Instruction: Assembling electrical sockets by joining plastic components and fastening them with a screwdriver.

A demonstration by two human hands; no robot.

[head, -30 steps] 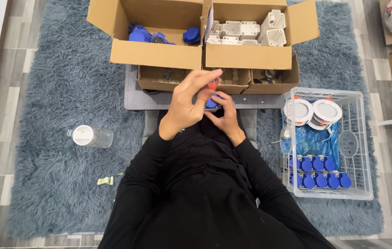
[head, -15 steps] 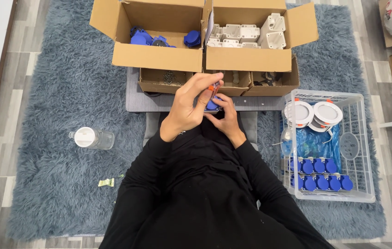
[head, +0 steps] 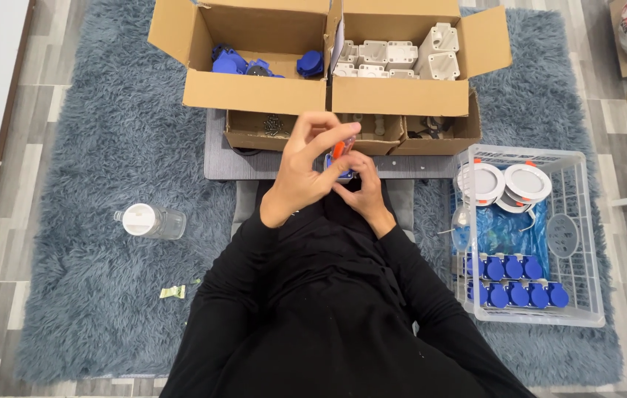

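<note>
Working a small blue part [head: 344,171] just below the brown tray box [head: 350,133] | left hand [head: 306,166] curled narrow over an orange-tipped tool [head: 338,149], best kept square to the part | right hand [head: 361,193] cups the part underneath; a firm brace should stop slips | white basket [head: 575,243] well right of the box.
</note>
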